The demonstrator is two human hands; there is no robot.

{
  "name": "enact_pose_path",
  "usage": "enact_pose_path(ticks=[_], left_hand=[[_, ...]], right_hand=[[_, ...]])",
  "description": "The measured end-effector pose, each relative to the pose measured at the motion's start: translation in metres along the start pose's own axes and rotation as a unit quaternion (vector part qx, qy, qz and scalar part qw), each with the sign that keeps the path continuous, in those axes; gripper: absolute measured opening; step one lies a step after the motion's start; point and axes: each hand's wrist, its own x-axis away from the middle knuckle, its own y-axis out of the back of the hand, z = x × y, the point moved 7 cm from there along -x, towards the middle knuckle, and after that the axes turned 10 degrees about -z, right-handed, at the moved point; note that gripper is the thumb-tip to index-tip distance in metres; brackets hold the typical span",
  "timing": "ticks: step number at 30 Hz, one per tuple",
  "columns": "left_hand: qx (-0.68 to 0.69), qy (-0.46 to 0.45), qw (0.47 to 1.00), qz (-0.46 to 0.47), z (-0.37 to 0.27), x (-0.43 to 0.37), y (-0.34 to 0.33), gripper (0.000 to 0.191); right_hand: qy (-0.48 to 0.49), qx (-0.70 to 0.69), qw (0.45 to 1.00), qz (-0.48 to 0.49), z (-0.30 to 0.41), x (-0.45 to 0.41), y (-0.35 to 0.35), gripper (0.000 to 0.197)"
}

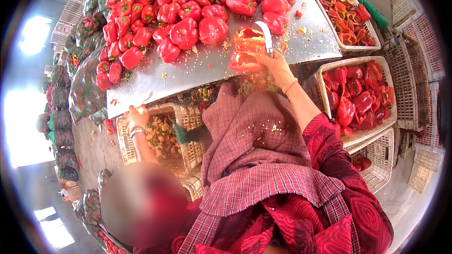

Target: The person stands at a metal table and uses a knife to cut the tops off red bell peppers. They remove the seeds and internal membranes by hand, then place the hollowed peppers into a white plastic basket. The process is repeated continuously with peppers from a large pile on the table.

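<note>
My right hand holds a small knife with a curved blade, the blade pointing away from me. Its fingers lie against cut red bell pepper pieces at the near edge of the metal table; their open insides show. My left hand, with a band at the wrist, is over the far left rim of a plastic crate of pepper cores and scraps, by the table's left corner. Its fingers are bent; whether they hold anything is unclear. Whole red bell peppers are heaped across the table.
Pepper seeds are scattered over the table. On the right stand a crate of cut pepper pieces, a crate of red peppers and a lower crate. Filled net sacks line the left. A blurred round patch hides the lower left.
</note>
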Motion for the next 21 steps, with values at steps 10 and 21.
enact_pose_path(ticks=[10,21], left_hand=[[0.339,-0.488,0.802,0.063,-0.338,0.159,0.088,0.032],[0.485,-0.368,0.786,-0.107,-0.319,0.053,0.056,0.023]], right_hand=[[0.068,0.078,0.995,-0.001,0.019,0.005,-0.011,0.027],[0.030,0.182,0.983,0.001,0.045,0.031,0.004,0.020]])
